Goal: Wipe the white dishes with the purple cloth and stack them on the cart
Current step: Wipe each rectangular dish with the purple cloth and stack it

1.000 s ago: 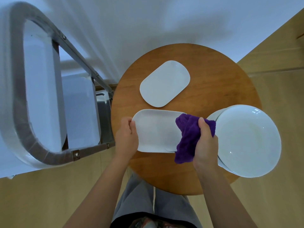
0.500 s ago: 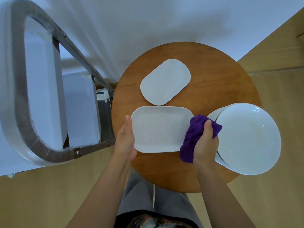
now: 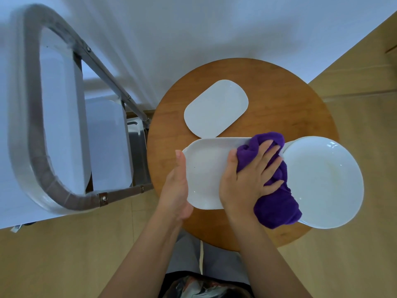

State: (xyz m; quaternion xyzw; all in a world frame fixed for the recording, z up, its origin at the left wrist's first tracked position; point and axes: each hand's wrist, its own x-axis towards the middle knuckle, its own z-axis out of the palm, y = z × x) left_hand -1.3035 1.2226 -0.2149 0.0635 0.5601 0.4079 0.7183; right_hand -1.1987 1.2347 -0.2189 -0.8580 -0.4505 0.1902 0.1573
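Cart (image 3: 64, 130): metal frame with pale shelves, at the left of the scene, just beside the desk; its shelves look bare of dishes, though the view is partial. Desk (image 3: 279, 93): round, wooden, at centre, carrying all the dishes. Round dishes (image 3: 326, 179): white, a stack of at least two at the right edge of the desk, overhanging it slightly. Oblong dish (image 3: 204, 168): white, near centre, the piece in hand. Rounded dish (image 3: 216, 107): white, flat, farther back, its near corner just beside the oblong dish. Purple cloth (image 3: 277, 203): bunched, lying across the right end of the oblong dish and over the rim of the round stack. Right hand (image 3: 249, 179): laid on the cloth, fingers (image 3: 272, 166) spread and partly curled into the folds, thumb at the left, pressing it down. Left hand (image 3: 178, 183): flat and straight, its edge braced against the left rim of the oblong dish, gripping nothing. Handling note, as a judgement: wiping is under way, nothing stacked; keep the brace firm, sweep the cloth leftward end to end with even pressure, and avoid nudging the overhanging round stack.
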